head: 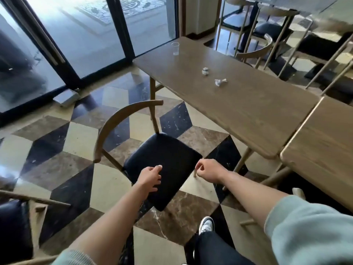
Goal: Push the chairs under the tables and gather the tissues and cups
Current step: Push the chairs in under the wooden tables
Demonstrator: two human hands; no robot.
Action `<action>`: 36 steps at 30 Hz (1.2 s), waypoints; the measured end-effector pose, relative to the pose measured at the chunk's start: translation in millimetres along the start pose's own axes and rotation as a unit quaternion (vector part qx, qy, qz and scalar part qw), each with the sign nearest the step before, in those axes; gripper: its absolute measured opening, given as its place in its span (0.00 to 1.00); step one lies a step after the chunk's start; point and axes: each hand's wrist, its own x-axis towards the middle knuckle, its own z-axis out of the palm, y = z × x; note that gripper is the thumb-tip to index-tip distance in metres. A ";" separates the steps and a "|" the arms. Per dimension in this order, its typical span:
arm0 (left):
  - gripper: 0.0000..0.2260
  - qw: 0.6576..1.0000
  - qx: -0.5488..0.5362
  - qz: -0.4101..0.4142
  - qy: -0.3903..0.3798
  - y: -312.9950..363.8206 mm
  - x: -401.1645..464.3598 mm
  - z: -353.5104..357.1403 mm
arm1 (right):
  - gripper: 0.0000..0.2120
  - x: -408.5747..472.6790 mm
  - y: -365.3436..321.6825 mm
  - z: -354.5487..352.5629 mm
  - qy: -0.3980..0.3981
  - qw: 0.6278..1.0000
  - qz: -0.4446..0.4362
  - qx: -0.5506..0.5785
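A wooden chair with a black seat (164, 159) and a curved backrest (114, 121) stands on the tiled floor, away from the long wooden table (248, 108). My left hand (150, 178) hovers over the seat's near edge with loosely spread fingers and nothing in it. My right hand (208, 171) is at the seat's right corner, its fingers curled down and out of sight. On the table stand a clear plastic cup (175, 48) at the far end and two crumpled tissues (205, 71) (220, 82) near the middle.
A second table (324, 146) butts against the first at the right. Another black-seated chair (13, 226) is at the lower left, and more chairs (256, 52) stand beyond the table. Glass doors (86, 35) close off the far side. My shoe (206, 224) is behind the chair.
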 end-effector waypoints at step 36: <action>0.18 0.857 0.473 0.126 -0.159 246.9 455.9 -211.0 | 0.36 434.2 -389.8 166.0 -0.059 0.746 0.161 0.643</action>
